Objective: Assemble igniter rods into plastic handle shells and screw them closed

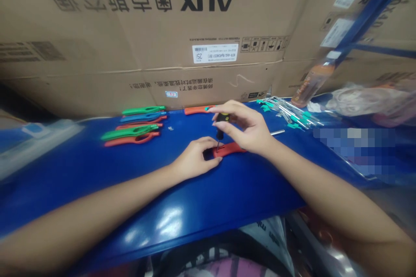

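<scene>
In the head view, my right hand (248, 127) is closed around a black screwdriver (220, 133) held upright. The screwdriver's tip meets the left part of a red plastic handle (229, 149) lying on the blue table (130, 194). My left hand (196, 158) grips the left end of that handle between thumb and fingers. A thin metal rod (277, 132) shows to the right, partly behind my right hand. Just beyond my hands lies an orange-red handle (195, 110).
Several green, blue and red handles (131, 132) lie at the left. Metal rods with green parts (290, 112) are piled at the back right, near an orange drink bottle (313, 82) and plastic bags (357, 101). A large cardboard box (130, 47) stands behind.
</scene>
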The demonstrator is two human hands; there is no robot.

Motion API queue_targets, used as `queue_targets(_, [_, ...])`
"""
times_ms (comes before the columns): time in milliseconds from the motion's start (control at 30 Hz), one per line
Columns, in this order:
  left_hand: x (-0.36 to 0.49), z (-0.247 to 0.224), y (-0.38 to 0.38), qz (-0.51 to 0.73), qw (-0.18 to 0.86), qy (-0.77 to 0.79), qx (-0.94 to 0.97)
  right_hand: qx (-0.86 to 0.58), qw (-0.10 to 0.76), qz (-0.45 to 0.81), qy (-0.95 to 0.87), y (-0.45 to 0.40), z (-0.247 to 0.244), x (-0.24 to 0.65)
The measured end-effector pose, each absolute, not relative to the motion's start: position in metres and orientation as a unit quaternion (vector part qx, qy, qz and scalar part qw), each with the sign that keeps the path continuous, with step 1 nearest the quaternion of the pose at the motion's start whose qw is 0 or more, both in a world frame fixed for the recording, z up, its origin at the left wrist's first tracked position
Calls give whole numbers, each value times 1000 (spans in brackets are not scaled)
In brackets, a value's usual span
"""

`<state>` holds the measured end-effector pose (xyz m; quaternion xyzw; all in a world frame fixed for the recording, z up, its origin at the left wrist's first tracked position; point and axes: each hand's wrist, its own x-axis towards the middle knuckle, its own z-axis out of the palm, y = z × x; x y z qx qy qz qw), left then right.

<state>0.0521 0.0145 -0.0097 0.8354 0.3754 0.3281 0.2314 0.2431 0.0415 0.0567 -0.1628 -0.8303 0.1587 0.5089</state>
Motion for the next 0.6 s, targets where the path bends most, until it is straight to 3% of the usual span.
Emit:
queue_targets(100, [52,-10,14,336,228,376,833,-186,533,66,-822,41,57,244])
queue_targets(267, [52,-8,14,327,240,368,837,-156,475,181,-847,42,57,244])
queue_targets(467, [53,-9,13,337,226,376,833,-166,495,-7,-853,43,57,251])
queue_targets(600, [52,-9,13,329,241,368,836,-156,456,166,-861,41,60,250])
